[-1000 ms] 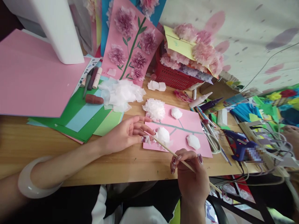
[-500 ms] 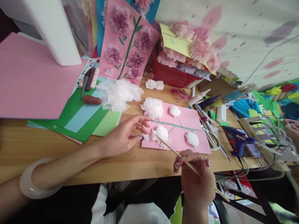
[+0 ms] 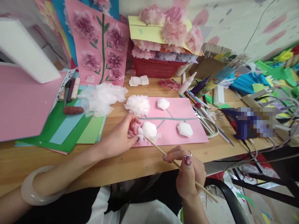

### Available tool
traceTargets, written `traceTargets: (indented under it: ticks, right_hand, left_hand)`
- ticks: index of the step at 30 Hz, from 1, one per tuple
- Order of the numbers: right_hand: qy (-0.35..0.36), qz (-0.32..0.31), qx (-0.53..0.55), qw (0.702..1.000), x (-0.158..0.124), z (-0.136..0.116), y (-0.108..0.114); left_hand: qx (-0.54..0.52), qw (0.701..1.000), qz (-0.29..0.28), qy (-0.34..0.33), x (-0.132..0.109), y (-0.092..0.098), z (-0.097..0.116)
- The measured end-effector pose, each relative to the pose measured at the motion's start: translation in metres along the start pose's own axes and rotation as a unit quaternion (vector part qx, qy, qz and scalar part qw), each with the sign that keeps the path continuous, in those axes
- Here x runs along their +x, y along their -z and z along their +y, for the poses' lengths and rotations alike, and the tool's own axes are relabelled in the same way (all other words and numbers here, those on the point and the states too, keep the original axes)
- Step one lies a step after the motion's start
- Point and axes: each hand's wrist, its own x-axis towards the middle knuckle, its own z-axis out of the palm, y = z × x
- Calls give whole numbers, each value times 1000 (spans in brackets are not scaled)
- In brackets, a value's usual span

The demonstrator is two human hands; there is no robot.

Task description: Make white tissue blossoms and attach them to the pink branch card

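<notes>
Gripping hand, right: right hand (image 3: 189,175) hangs off the table's near edge, with thumb and forefingers closed on a wooden stick (image 3: 163,151) that slants up-left.
Steadying hand, left: left hand (image 3: 120,140) rests on the table (image 3: 70,161), forearm along the near edge. Its fingers are curled and pinched on the left fringe of the tissue flower (image 3: 149,129).
Stick tip: touches the tissue flower's lower left, just beside the left fingertips.
Tissue flower: lies on the pink card (image 3: 173,135), near its lower left corner.
Room: bare wood lies below the left hand. The fluffed flower (image 3: 137,105) sits just above the left fingers, and the scissors (image 3: 208,127) are well to their right.
</notes>
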Motion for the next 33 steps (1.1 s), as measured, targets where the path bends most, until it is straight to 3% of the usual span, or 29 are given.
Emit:
traceTargets:
  ticks: [14,20,26,33]
  right_hand:
    - [23,-50,-60,997,5,4,-3]
    - [30,-64,-79,994,6,0,-5]
    - [-23,-21,-108,994,5,-12,-14]
    - [-18,-67,-172,983,10,-23,-21]
  left_hand:
    - [29,999,9,36,18,-1,6]
    - [77,996,-5,38,10,8,7]
    - [270,961,11,-61,-2,21,-3]
    - [336,936,-33,-95,1,25,-17]
